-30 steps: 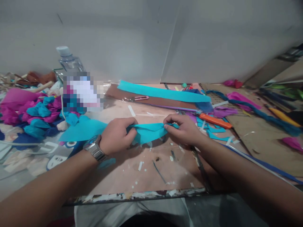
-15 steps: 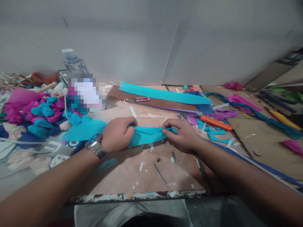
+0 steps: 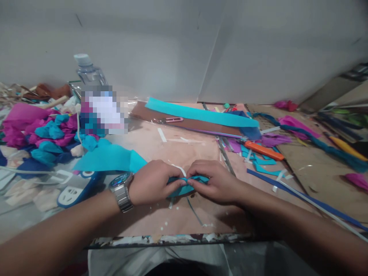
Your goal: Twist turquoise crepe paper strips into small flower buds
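A long strip of turquoise crepe paper [image 3: 107, 157] runs from the left pile into both hands. My left hand [image 3: 156, 182], with a metal-banded watch [image 3: 122, 189] on its wrist, is closed, thumb and fingers pinching the strip. Pressed close against it, my right hand [image 3: 211, 181] pinches the strip's other end between thumb and fingertips. Between the hands the paper is gathered and folded. Fingers hide part of it.
At the left lie magenta and turquoise crepe pieces [image 3: 51, 130] and a power strip [image 3: 76, 189]. Behind are a bottle [image 3: 90, 73], turquoise and brown sheets [image 3: 201, 115] and small scissors-like snips [image 3: 172, 120]. An orange utility knife [image 3: 264, 150] lies to the right.
Both hands have come nearer to me and together, the left moving right and the right moving left. The paper span between them has shortened and bunched.
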A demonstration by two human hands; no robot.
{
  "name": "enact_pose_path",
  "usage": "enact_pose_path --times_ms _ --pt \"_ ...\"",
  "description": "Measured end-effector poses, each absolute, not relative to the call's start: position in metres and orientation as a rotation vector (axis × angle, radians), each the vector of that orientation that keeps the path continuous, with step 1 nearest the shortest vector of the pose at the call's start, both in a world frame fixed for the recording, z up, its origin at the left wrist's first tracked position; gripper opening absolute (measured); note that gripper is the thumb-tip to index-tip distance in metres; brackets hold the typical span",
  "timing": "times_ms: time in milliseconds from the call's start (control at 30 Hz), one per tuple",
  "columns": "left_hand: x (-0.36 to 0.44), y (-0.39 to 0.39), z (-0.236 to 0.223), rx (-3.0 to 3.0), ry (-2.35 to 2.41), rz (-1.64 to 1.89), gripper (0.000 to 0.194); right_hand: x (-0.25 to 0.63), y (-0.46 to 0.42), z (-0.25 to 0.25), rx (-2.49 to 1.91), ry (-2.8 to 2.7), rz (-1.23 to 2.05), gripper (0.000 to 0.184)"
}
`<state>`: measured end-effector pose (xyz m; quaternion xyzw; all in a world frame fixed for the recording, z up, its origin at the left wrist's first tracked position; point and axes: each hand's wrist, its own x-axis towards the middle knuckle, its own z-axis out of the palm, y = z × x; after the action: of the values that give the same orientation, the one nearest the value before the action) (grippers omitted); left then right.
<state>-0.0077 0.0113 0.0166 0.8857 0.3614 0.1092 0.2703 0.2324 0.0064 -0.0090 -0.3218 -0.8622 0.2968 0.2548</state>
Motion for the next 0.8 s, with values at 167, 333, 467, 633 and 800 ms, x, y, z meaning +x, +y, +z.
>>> enact_pose_path --times_ms 167,333,467,633,800 --pt "-0.011 0.019 0.022 2.253 1.041 0.298 0.028 0.24 0.014 -0.007 -0.91 -2.319 0.789 0.005" --pt "-0.014 0.028 0.026 2.175 1.086 0.256 0.028 0.25 0.028 -0.004 -0.949 -2.325 0.828 0.007" --pt "-0.017 0.033 0.026 2.157 1.12 0.247 0.031 0.261 0.04 0.001 -0.969 -2.365 0.83 0.007" --pt "-0.023 0.04 0.022 2.189 1.185 0.32 0.035 0.276 0.056 0.009 -1.008 -2.373 0.778 0.01" --pt "-0.029 0.049 0.019 2.196 1.308 0.386 0.034 0.285 0.066 0.01 -1.124 -2.27 0.72 0.011"
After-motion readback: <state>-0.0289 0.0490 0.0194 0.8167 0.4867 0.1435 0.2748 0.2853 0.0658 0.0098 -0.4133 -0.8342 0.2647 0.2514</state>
